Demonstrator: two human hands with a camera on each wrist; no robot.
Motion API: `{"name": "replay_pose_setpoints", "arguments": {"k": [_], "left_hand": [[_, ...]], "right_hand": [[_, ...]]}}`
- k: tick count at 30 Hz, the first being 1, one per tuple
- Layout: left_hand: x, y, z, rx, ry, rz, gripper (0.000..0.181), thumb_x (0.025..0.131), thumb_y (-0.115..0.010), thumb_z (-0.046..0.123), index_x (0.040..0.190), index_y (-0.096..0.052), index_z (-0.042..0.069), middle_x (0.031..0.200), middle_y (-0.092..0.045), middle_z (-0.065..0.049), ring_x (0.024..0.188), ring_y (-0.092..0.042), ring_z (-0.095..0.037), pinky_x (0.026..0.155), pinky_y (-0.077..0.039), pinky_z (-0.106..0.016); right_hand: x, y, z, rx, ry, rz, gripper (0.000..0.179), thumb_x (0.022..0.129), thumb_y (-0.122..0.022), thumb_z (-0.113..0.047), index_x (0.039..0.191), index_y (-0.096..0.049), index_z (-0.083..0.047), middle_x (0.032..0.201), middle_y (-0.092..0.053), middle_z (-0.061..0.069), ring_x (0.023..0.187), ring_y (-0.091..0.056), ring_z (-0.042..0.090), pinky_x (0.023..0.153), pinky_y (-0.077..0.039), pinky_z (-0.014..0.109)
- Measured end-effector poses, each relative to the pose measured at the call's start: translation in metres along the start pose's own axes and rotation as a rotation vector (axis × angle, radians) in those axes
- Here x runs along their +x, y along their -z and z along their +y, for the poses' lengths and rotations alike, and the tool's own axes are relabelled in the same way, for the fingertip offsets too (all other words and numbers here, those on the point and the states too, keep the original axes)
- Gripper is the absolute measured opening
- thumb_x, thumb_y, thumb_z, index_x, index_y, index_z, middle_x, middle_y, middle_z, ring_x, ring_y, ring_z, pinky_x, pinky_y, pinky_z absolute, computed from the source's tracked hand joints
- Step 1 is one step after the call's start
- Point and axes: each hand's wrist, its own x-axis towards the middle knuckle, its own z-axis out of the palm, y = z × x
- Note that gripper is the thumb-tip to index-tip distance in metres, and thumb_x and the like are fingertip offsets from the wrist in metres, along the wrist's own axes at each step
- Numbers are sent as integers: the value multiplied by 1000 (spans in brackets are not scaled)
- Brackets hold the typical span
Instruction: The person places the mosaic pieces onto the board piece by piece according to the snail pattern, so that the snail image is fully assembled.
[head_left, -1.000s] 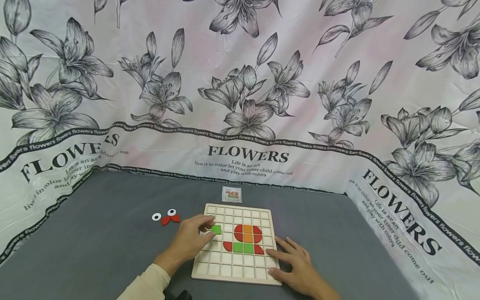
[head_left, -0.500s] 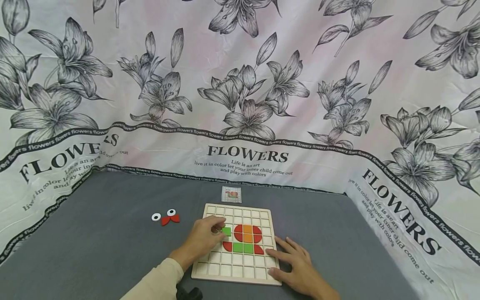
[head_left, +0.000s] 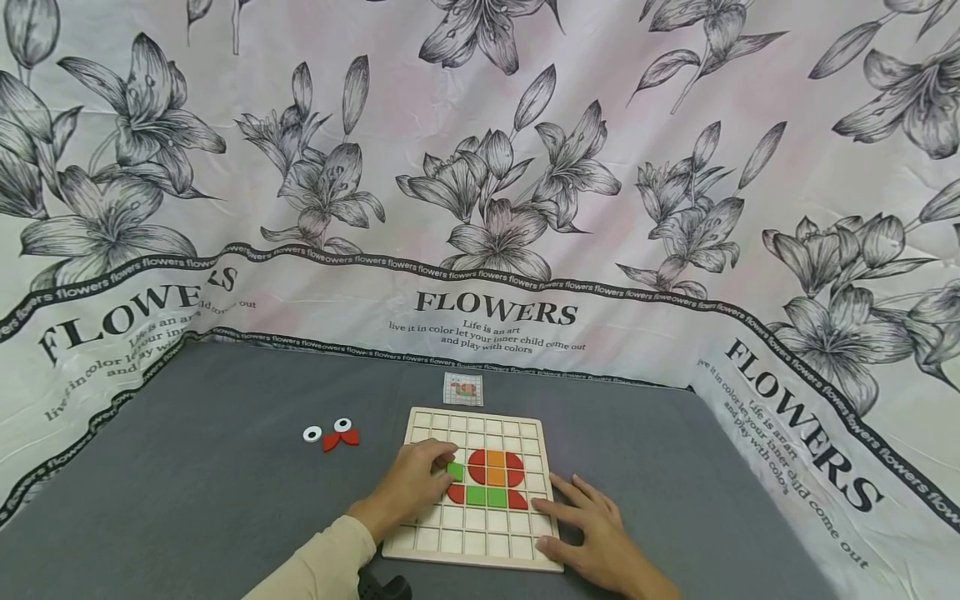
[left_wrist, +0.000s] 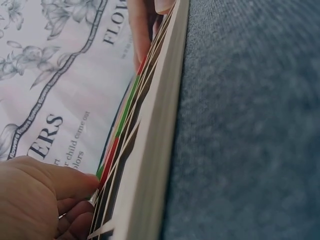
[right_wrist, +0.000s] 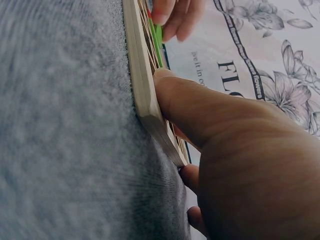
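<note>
In the head view my left hand [head_left: 415,483] pinches a green square tile [head_left: 455,472] between thumb and fingers, over the wooden grid board [head_left: 465,542]. The tile is just above a red quarter-round piece [head_left: 455,493] at the left of a row with two green squares [head_left: 486,497] and another red piece [head_left: 517,499]. Higher up, orange squares [head_left: 496,467] stand between red rounded pieces [head_left: 514,468]. My right hand [head_left: 596,529] rests at the board's right edge with its fingers spread; in the right wrist view its thumb [right_wrist: 185,100] lies along that edge.
On the grey cloth left of the board lie two white eye discs [head_left: 312,434] and red pieces [head_left: 341,438]. A small pattern card [head_left: 463,389] lies behind the board. A flower-printed curtain [head_left: 495,325] encloses the table.
My left hand has carried the green tile to the right across the board and slightly nearer, down beside the red quarter-round. My right hand stays at the edge.
</note>
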Motion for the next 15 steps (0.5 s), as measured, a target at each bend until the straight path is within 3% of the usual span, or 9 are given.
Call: {"name": "replay_pose_setpoints", "arguments": {"k": [7,15], "left_hand": [[-1,0,1,0,20,2,32,79,-71,-3,111,-68,-2,94,-68,-7,85,-62,-19,76,-52,-34],[-4,6,1,-63,-2,117,31,80,-69,-4,112,-67,-3,96,-68,-7,88,-64,-23,74,-53,-36]], "right_hand": [[0,-1,-1,6,-5,-4,51,86,-65,-53,128,-66,-24,147,-42,8,134,-26,46,95,-14,70],[0,-1,0,2,-15,-4,51,86,-66,-54,128,-66,-24,147,-42,8,135,-26,46,96,-13,70]]}}
